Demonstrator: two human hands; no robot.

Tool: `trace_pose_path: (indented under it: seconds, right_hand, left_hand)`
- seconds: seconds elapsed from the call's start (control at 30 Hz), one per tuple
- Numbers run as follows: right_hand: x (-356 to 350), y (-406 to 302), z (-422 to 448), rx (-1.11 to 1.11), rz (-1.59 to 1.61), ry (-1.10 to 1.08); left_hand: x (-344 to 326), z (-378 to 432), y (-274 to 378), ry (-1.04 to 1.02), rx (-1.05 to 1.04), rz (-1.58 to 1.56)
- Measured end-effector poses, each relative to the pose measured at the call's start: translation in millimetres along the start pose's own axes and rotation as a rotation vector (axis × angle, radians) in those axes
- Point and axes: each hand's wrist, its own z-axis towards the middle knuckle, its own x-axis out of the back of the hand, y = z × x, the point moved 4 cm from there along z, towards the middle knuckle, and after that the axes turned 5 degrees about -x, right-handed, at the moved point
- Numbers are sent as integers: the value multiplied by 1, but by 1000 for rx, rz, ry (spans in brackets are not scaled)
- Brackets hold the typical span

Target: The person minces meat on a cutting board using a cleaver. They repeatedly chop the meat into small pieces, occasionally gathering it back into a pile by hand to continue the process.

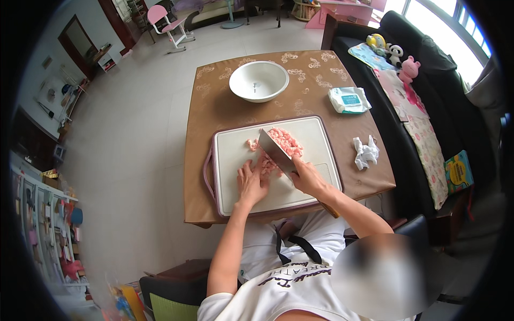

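Observation:
My right hand [307,175] is closed on a cleaver [277,154], its wide steel blade slanting up and left over the cutting board and its wooden handle end showing below my wrist. Chopped pink raw meat [286,140] lies in a heap on the blade's far right side, with more pieces under and left of it. My left hand [252,182] rests with spread fingers at the left of the nearer meat, its fingertips touching or close to it. Both are over a white cutting board [237,196] with a purple rim and a side handle.
Beyond the board, a white bowl [259,81] stands on the brown patterned tablecloth [200,116]. To the right lie a wipes packet [349,100] and crumpled white tissue [366,152]. A black sofa [385,100] with plush toys runs along the table's right side.

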Motion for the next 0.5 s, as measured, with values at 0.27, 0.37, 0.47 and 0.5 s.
trace_pose_path:
  seconds: [0.27, 0.37, 0.47, 0.5]
  right_hand:
    - [-4, -19, -1, 58, -39, 41]
    - [-12, -12, 4, 120, -67, 58]
    - [-16, -11, 7, 127, -88, 48]
    - [-17, -12, 9, 114, -102, 34]
  left_hand:
    - [-4, 7, -20, 157, 50, -456]
    - [-10, 12, -18, 198, 42, -464]
    - [-13, 16, -19, 177, 63, -460]
    - [-13, 17, -19, 163, 65, -455]
